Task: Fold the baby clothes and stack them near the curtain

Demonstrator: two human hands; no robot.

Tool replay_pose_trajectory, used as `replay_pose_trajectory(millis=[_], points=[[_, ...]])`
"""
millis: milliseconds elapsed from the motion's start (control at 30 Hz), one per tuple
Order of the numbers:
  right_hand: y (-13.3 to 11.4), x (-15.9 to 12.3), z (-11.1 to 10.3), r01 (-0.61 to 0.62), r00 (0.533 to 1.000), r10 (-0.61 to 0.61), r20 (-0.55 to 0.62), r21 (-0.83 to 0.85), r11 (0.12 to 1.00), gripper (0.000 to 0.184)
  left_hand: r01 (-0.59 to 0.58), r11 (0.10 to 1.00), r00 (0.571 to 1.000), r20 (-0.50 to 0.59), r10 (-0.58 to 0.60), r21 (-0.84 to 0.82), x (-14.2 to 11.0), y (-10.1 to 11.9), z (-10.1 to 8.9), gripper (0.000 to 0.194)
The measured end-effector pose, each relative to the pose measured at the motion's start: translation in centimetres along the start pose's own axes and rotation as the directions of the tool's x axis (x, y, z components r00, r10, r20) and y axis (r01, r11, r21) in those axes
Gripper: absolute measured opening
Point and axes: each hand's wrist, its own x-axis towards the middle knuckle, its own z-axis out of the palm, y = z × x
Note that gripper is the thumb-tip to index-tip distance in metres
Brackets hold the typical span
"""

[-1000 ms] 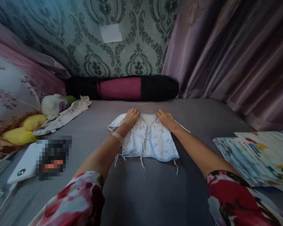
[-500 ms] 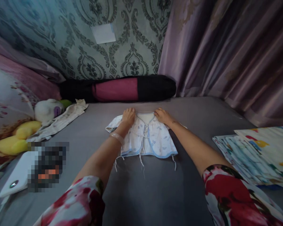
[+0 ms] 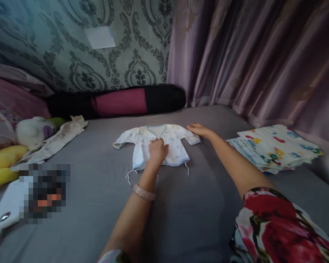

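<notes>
A small white baby shirt (image 3: 142, 140) with blue trim and tie strings lies spread flat on the grey bed sheet (image 3: 186, 204), both sleeves out. My left hand (image 3: 157, 150) rests on the middle of its front, fingers curled down onto the cloth. My right hand (image 3: 199, 129) lies flat at the end of the right sleeve, fingers stretched out and touching the cuff. A pale bangle sits on my left wrist.
A stack of folded printed cloths (image 3: 274, 148) lies at the right by the curtain. A black and maroon bolster (image 3: 117, 102) lines the wall. At the left are a cream garment (image 3: 57, 140), soft toys (image 3: 30, 129) and a white device (image 3: 5, 208).
My hands left the shirt's shoulders. The left one moved down onto the front, the right one slid out to the sleeve end. Both sleeves now lie spread. The view turned right.
</notes>
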Motion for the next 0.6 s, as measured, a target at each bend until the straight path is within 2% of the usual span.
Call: replay_pose_trajectory(millis=[67,133,200,267,367,500,600], points=[[1.2,-1.6,-0.5,-0.019,1.0,0.019,0.014,-0.018,1.0,0.034,0.039,0.999,0.999,0.013,-0.039,-0.013,-0.9,-0.2,0.4,0.03],[2.1,-2.8,-0.6,-0.064,0.998,0.064,0.027,-0.006,0.998,0.044,0.074,0.997,0.997,-0.001,-0.074,-0.032,-1.6,-0.4,0.8,0.032],[2.6,-3.6,-0.4,-0.101,0.995,0.101,0.01,-0.03,0.994,0.049,0.093,0.994,0.994,-0.047,-0.096,-0.064,-2.0,-0.6,1.5,0.034],[2.6,-3.9,0.0,-0.1,0.994,0.096,-0.047,-0.094,0.991,0.046,0.088,0.99,0.99,-0.102,-0.1,-0.114,-2.2,-0.7,2.2,0.036],[2.0,-4.1,0.7,-0.088,0.99,0.066,-0.124,-0.18,0.98,0.044,0.04,0.973,0.981,-0.175,-0.081,-0.226,-2.1,-1.0,3.2,0.039],[0.7,-4.4,0.9,-0.076,0.991,0.049,-0.126,-0.222,0.972,0.054,-0.11,0.909,0.974,-0.225,0.018,-0.402,-1.7,-1.5,3.8,0.039],[-0.1,-5.0,0.1,0.007,0.988,-0.058,-0.145,-0.33,0.944,0.05,-0.174,0.877,0.97,-0.234,0.073,-0.448,-1.4,-1.8,3.8,0.037]])
